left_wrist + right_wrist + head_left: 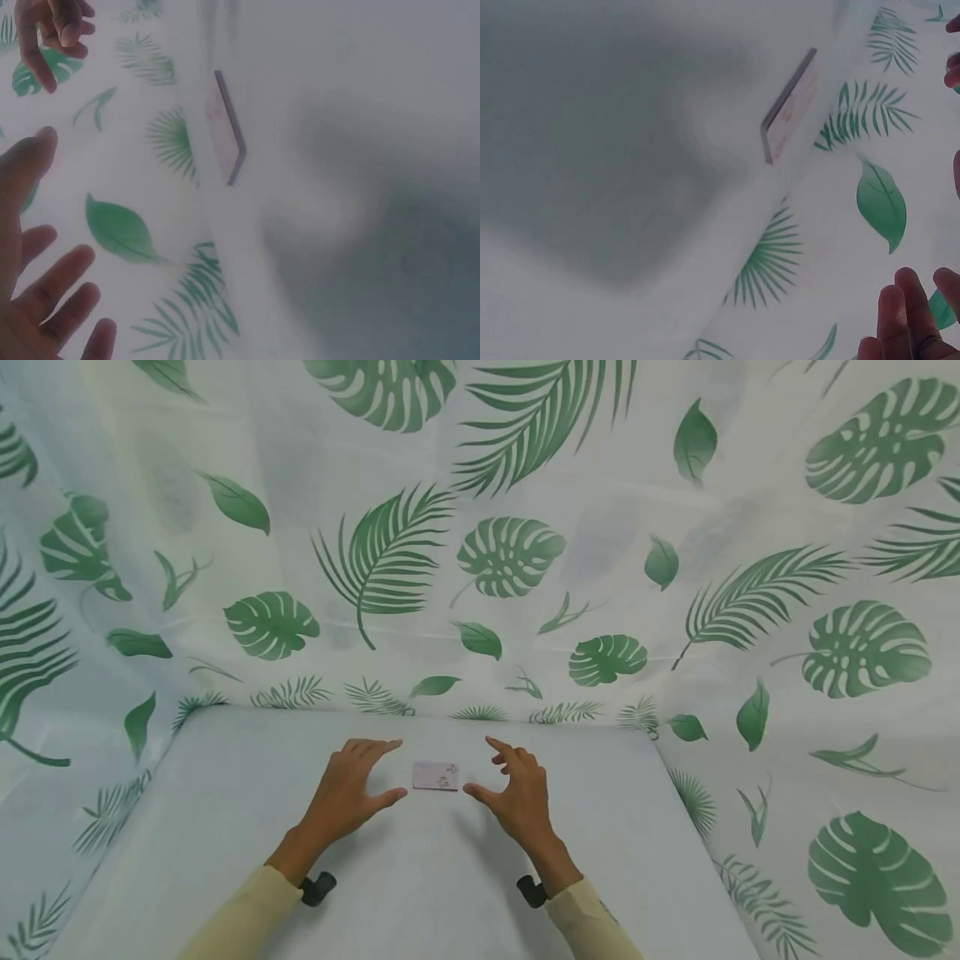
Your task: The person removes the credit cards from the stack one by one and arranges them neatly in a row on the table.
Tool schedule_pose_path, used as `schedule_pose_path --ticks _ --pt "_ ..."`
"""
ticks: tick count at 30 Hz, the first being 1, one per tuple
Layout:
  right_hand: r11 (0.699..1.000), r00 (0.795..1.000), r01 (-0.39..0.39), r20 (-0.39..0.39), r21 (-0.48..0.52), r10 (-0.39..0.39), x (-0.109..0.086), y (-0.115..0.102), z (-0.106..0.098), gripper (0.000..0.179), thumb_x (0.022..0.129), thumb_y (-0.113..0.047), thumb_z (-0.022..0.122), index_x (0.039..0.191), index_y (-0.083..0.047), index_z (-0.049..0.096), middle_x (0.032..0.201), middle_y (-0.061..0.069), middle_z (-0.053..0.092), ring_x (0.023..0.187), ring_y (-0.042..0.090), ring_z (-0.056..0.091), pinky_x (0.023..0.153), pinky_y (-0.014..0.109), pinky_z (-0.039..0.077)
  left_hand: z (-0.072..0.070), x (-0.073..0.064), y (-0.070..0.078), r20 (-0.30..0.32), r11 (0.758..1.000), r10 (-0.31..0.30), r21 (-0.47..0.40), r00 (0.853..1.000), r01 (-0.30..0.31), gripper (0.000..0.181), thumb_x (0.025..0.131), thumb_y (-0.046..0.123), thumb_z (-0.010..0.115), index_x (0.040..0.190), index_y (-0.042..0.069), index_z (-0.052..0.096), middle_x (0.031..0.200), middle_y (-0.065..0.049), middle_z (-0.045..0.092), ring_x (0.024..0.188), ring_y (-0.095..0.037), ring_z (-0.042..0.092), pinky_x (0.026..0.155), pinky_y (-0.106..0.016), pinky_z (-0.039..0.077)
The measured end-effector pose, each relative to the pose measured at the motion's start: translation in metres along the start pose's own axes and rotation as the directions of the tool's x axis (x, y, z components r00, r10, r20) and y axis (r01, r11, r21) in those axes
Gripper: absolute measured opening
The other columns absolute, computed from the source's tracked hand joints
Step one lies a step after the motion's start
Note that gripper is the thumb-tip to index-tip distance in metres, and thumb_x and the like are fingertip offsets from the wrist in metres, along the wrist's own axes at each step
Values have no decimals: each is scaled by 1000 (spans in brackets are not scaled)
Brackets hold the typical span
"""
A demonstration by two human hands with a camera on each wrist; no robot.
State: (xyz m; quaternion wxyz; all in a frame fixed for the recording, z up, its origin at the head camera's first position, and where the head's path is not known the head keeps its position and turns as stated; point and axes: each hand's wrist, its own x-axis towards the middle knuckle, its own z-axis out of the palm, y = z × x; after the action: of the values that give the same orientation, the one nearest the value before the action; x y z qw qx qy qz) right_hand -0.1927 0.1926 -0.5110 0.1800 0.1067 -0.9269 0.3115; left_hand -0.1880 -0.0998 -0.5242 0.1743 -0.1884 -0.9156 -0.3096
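A small, flat, pale pink rectangular box (435, 776) with a floral print lies on the white table, between the two hands. To its left is my left hand (352, 785), thumb and fingers spread apart and nothing held. On the other side my right hand (519, 789) is held much the same way, its thumb tip close to the box's right end. In the left wrist view the box (226, 131) shows its thin dark edge, with the left fingers (64, 289) off to the side. The right wrist view has the box (791, 105) above the right fingers (907, 315).
The white table (420, 893) runs back to a white curtain (420, 643) printed with green leaves, which also hangs at both sides. Dark wrist-worn devices sit under the left wrist (318, 888) and the right wrist (532, 891). Both arms wear pale yellow sleeves.
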Motion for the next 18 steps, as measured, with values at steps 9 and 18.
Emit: schedule_pose_path --ticks 9,18 --pt "995 992 -96 89 39 92 4 6 18 81 74 -32 99 146 -26 63 112 8 73 98 22 64 88 40 41 16 2 -6 30 996 -68 -62 997 70 72 79 29 96 143 16 66 138 -4 71 126 -28 60 102 -55 52" --pt "983 975 -167 160 79 152 5 14 33 74 77 -27 97 144 -28 64 114 7 73 102 25 66 93 43 44 35 5 -13 62 987 -121 -98 991 127 67 79 26 96 139 16 68 135 -3 73 124 -25 62 106 -49 53"
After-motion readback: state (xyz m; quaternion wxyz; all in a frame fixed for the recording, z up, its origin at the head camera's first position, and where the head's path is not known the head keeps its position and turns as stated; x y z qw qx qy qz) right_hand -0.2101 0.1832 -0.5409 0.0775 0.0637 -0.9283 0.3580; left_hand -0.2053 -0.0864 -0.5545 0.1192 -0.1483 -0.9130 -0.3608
